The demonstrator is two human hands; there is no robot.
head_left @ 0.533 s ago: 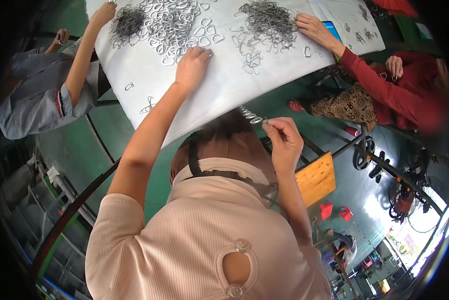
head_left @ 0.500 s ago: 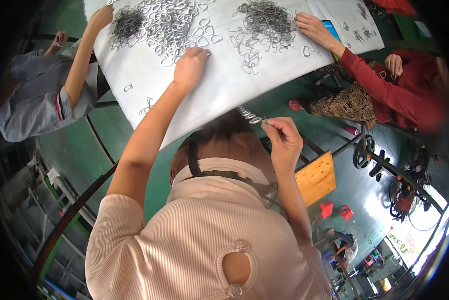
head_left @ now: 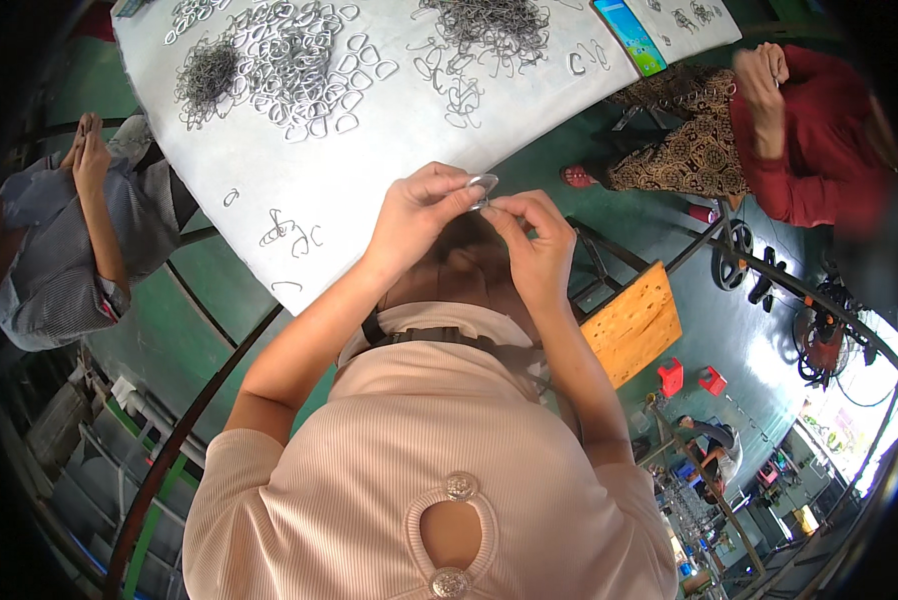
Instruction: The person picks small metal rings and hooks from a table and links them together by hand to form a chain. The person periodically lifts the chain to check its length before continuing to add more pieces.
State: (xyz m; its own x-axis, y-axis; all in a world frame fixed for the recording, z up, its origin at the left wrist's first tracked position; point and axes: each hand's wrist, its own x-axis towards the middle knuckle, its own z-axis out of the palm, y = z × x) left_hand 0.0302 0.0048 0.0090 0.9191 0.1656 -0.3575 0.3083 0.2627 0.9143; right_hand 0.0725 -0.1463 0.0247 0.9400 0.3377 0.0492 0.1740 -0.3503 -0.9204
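Observation:
My left hand [head_left: 414, 212] pinches a silver D-ring [head_left: 484, 182] between thumb and fingertips, just off the near edge of the white-covered table [head_left: 369, 160]. Close against it, my right hand [head_left: 541, 240] is closed at the fingertips on the end of a string of metal rings [head_left: 482, 203]; most of the string is hidden behind my hands. Ahead on the table lies a wide heap of silver D-rings [head_left: 294, 75]. Right of that heap is a tangled pile of thin wire hooks [head_left: 484, 30], with several loose hooks [head_left: 462, 103] on its near side.
A darker pile of wire hooks [head_left: 206, 80] lies left of the D-rings. A phone [head_left: 629, 38] rests near the right table edge. Co-workers sit at the left [head_left: 64, 240] and right [head_left: 809, 150]. A wooden stool [head_left: 631, 325] stands by my right arm.
My left hand has come back from the D-ring heap with a D-ring and met my right hand, which rose slightly leftward. Both co-workers' hands have left the table.

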